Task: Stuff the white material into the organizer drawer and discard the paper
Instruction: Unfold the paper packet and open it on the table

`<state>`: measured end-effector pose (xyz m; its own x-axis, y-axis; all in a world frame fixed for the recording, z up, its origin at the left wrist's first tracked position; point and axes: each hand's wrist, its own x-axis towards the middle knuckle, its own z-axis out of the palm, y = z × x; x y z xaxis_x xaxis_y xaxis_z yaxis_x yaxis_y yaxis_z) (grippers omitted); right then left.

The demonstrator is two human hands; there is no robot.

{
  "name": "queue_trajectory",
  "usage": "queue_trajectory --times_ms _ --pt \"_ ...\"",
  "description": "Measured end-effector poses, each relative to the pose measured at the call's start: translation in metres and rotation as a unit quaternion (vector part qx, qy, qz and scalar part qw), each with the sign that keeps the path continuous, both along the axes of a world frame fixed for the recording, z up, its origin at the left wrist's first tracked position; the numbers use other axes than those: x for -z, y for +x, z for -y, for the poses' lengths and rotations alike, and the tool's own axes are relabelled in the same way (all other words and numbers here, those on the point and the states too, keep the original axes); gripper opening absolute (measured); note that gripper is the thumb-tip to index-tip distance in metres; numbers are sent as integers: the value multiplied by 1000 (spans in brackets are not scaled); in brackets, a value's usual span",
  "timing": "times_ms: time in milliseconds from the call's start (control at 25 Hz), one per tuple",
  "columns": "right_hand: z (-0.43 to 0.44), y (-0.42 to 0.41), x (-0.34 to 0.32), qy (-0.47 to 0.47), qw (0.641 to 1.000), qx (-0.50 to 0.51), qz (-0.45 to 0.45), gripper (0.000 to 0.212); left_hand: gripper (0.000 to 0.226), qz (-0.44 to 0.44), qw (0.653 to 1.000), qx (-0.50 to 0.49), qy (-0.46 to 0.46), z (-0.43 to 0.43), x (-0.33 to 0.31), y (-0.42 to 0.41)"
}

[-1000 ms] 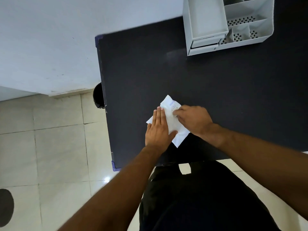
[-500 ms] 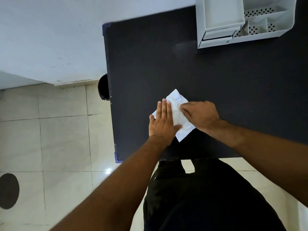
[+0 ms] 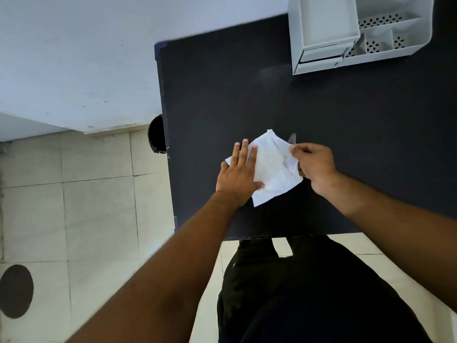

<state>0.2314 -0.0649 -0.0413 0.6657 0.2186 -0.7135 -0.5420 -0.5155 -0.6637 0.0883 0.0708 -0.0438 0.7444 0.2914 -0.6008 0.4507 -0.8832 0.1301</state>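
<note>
A crumpled white paper (image 3: 272, 169) lies on the black table (image 3: 247, 95) near its front edge. My left hand (image 3: 238, 173) lies flat on the paper's left side, fingers spread, pinning it down. My right hand (image 3: 314, 164) pinches the paper's right edge and lifts it off the table. The white material is not separately visible; I cannot tell whether it is inside the paper. A grey organizer (image 3: 356, 33) stands at the far right of the table, with its drawer (image 3: 321, 54) at the front left.
A black round bin (image 3: 155, 133) stands on the tiled floor just left of the table edge. A white wall runs along the back left. A dark round patch (image 3: 16, 290) marks the floor at lower left. My dark-clothed legs are below the table's front edge.
My right hand has moved from on top of the paper to its right edge and peeled that side upward. The left hand stays pressed on the paper. The camera shifted slightly.
</note>
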Motion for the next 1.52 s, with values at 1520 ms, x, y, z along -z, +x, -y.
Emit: queue_trajectory --times_ms 1520 --pt "-26 50 -26 -88 881 -351 304 19 19 175 763 -591 -196 -56 -17 36"
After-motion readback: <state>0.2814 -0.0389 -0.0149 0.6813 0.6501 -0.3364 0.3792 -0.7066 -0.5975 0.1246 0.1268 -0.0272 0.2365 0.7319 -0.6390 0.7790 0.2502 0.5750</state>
